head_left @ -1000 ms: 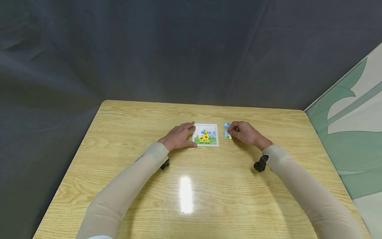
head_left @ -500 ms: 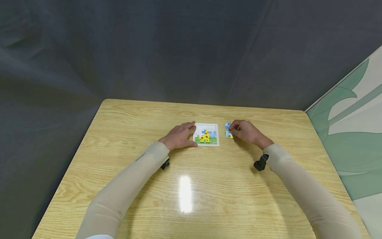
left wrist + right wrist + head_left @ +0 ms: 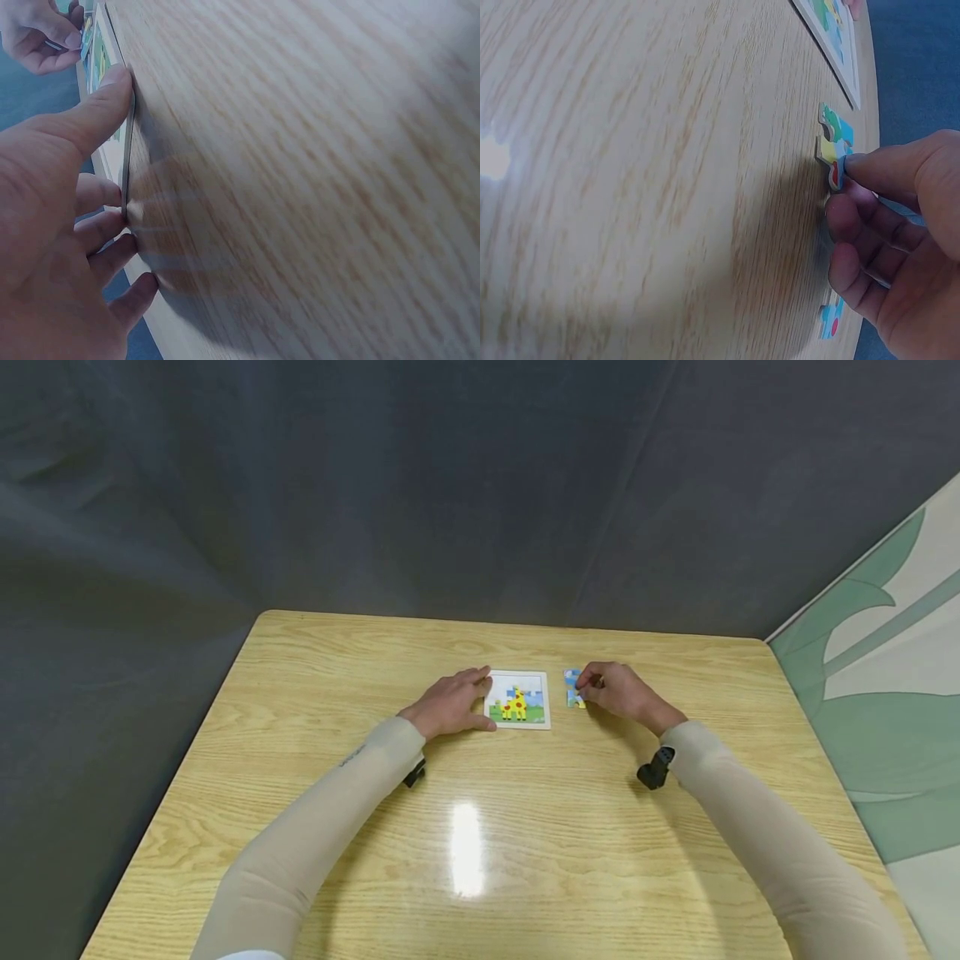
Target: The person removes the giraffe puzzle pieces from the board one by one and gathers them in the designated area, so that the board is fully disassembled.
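A white-framed jigsaw tray point(image 3: 516, 725) with a partly filled giraffe picture lies flat near the back of the table. My left hand point(image 3: 448, 702) rests at its left side, fingers spread and thumb on the near corner; in the left wrist view the thumb point(image 3: 105, 105) touches the frame's edge. Just right of the tray, my right hand point(image 3: 613, 691) pinches a jigsaw piece point(image 3: 830, 150) with yellow, green and blue on it, low over the table. Its fingers partly hide that piece. Another blue jigsaw piece point(image 3: 571, 676) lies behind it.
The wooden table point(image 3: 555, 843) reaches back to a dark curtain point(image 3: 480, 485). A green and white patterned panel point(image 3: 885, 677) stands along the right side. In the right wrist view a small blue and red piece point(image 3: 830, 319) lies beyond the curled fingers.
Both hands stay almost in place. The right fingertips shift very slightly with the jigsaw piece beneath them. The tray's picture looks the same.
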The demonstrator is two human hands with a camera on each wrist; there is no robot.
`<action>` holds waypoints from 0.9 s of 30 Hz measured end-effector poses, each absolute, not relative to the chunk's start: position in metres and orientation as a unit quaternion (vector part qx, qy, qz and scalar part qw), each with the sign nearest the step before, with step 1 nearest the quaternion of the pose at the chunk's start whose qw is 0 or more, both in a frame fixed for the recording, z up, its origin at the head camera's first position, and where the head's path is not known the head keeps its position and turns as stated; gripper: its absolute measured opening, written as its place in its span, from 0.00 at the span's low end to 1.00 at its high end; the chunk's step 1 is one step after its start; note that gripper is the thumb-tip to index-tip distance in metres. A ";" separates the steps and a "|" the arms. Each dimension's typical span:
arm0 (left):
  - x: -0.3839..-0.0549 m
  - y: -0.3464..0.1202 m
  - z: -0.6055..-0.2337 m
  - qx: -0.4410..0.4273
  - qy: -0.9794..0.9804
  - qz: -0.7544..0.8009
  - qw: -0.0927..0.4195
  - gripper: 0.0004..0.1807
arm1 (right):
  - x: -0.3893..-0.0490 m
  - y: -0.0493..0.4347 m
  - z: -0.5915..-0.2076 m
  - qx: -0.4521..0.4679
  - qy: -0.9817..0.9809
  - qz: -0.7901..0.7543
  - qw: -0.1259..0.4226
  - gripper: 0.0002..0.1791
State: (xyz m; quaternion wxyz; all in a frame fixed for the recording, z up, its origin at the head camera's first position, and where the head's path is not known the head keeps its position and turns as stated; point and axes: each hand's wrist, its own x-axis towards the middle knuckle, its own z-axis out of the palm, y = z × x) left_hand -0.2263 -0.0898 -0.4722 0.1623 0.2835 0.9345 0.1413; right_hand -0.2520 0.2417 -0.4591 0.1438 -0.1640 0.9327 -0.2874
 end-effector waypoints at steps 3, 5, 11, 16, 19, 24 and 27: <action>-0.227 -0.090 -0.473 0.285 0.934 0.145 0.160 0.50 | -0.252 0.241 -0.459 -0.163 0.932 -0.289 0.146 0.06; -0.227 -0.090 -0.474 0.285 0.934 0.146 0.159 0.50 | -0.252 0.241 -0.459 -0.163 0.931 -0.290 0.148 0.06; -0.227 -0.090 -0.474 0.285 0.934 0.147 0.159 0.50 | -0.251 0.241 -0.458 -0.162 0.931 -0.290 0.153 0.06; -0.227 -0.090 -0.473 0.285 0.934 0.146 0.158 0.50 | -0.251 0.240 -0.457 -0.157 0.931 -0.290 0.158 0.05; -0.227 -0.090 -0.473 0.286 0.934 0.146 0.158 0.50 | -0.251 0.240 -0.457 -0.153 0.930 -0.293 0.161 0.05; -0.226 -0.090 -0.472 0.288 0.934 0.145 0.156 0.50 | -0.251 0.239 -0.457 -0.153 0.926 -0.304 0.164 0.07; -0.226 -0.090 -0.472 0.288 0.934 0.145 0.155 0.50 | -0.251 0.238 -0.458 -0.156 0.926 -0.305 0.160 0.07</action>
